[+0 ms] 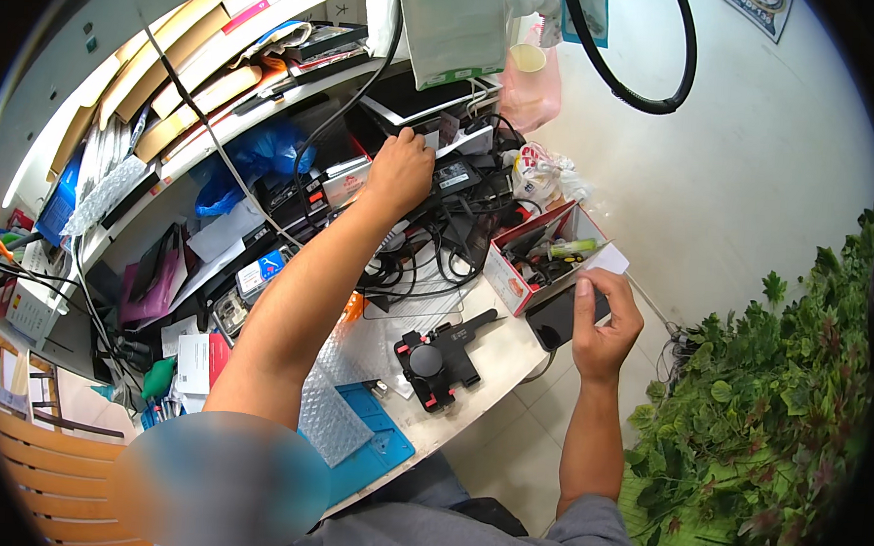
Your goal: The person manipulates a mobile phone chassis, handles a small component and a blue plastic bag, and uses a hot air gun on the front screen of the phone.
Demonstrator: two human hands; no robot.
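Observation:
My left hand [403, 170] reaches into a pile of black cables and electronics, fingers curled among papers and white boxes; what they grip is hidden. A black battery-like block [456, 178] lies just beside it. My right hand [600, 326] grips a black smartphone [553, 321] at the bench's right edge, beside a red-and-white open box [509, 282] holding small tools and parts. Between my arms, a black clamp-like fixture [435, 365] with red pads sits on the pale bench [485, 399].
A blue mat [372, 467] and bubble wrap [340, 421] lie near the front edge. Crowded shelves [170, 190], hanging cables and a wooden chair [46, 465] are on the left. Leafy greenery [751, 418] stands to the right over a tiled floor. A blurred patch covers the lower left.

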